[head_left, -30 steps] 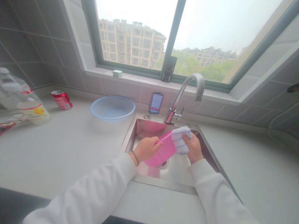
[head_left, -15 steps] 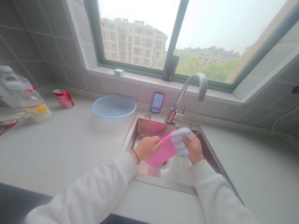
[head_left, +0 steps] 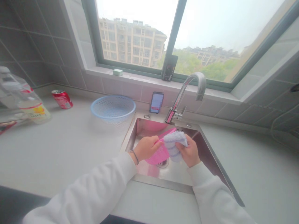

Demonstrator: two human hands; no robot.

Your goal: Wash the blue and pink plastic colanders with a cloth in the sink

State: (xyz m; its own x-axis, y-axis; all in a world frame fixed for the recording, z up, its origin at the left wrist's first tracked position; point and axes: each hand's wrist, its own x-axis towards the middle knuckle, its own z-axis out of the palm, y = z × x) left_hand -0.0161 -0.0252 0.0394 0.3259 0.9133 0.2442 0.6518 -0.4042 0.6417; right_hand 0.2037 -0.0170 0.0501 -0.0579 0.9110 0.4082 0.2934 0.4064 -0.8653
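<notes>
My left hand (head_left: 147,148) grips the rim of a pink perforated basket (head_left: 160,155), which is tilted over the stainless steel sink (head_left: 149,178). In my right hand (head_left: 190,152) is a white striped cloth (head_left: 174,143), bunched between thumb and fingers. The cloth lies against the rim of the basket and hides part of its right side. Below the basket the drain partly shows in the sink floor.
A chrome faucet (head_left: 187,90) arches behind the sink. To the left stand a blue basket (head_left: 113,107), a red can (head_left: 62,99) and clear bottles (head_left: 34,107). A phone with a blurred screen (head_left: 156,102) leans on the tiles; green soap (head_left: 117,72) sits on the sill.
My right hand has moved the cloth left and slightly down along the basket's rim. The left hand keeps its hold in nearly the same place.
</notes>
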